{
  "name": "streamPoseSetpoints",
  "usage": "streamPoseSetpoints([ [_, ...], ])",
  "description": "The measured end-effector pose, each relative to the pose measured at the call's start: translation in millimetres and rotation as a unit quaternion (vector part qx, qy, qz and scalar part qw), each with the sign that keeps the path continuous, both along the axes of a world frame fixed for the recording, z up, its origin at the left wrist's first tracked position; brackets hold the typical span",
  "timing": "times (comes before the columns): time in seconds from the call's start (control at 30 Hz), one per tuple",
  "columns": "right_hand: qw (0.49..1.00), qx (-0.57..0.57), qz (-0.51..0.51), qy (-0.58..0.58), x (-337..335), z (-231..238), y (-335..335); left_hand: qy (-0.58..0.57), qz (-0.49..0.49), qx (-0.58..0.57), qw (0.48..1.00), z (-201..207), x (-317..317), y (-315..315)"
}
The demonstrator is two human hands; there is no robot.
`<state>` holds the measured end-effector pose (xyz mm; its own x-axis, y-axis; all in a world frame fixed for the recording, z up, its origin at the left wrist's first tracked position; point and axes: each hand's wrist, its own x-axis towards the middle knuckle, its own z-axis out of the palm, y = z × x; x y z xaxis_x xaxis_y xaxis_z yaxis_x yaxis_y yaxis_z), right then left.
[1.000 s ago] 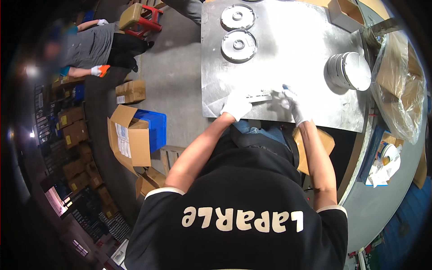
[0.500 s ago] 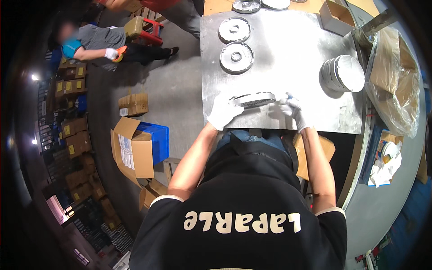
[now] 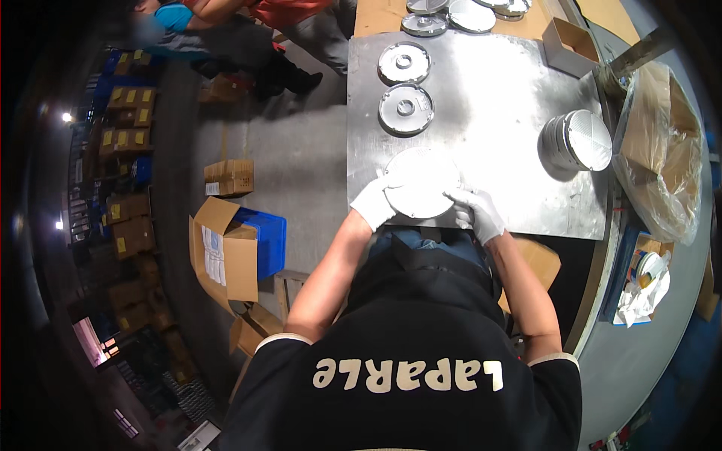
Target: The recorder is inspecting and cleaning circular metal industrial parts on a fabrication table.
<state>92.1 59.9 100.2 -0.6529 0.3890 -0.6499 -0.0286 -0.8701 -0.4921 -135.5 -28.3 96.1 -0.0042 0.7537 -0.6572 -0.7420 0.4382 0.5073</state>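
Note:
Just over the near part of the metal tabletop, a round white disc-shaped cover [image 3: 423,183] faces up, washed out by glare. My left hand [image 3: 374,201], in a white glove, is closed on its left rim. At the right rim is my gloved right hand [image 3: 479,212], with finger and thumb on the edge and the other fingers curled below. Two grey-white round housings with a raised centre ring, a nearer one [image 3: 406,109] and a farther one [image 3: 404,63], lie face up beyond the cover. A stack of similar round covers [image 3: 587,140] stands to the right.
More round parts [image 3: 471,15] rest on a tan surface at the far edge. An open cardboard box [image 3: 569,49] and a plastic-lined carton [image 3: 654,143] flank the right side. Left on the floor are an open carton [image 3: 226,248] and a blue crate [image 3: 271,240]. Two people [image 3: 248,34] are at far left.
The cover has turned from edge-on to flat, its face now upward. My right hand has moved left onto its rim. The person at far left has moved farther away, beside another person.

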Motion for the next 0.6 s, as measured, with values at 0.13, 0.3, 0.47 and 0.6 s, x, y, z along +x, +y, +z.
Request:
streamPoseSetpoints([
  [0.13,0.998,0.001,-0.03,-0.054,-17.3,-20.9,-1.4,-0.053,0.003,0.069,0.996,-47.4,-15.1,-6.6],
  [0.3,0.997,0.037,-0.03,-0.065,-39.4,-40.4,15.1,0.007,0.028,-0.008,1.0,-50.8,-33.3,12.1],
  [0.47,0.984,0.131,-0.011,-0.117,-62.8,-42.2,38.0,0.285,0.055,0.034,0.956,-23.8,-38.7,68.7],
  [0.6,0.973,0.172,-0.019,-0.152,-68.2,-51.5,38.6,0.739,-0.011,0.147,0.657,-27.5,-47.1,108.5],
])
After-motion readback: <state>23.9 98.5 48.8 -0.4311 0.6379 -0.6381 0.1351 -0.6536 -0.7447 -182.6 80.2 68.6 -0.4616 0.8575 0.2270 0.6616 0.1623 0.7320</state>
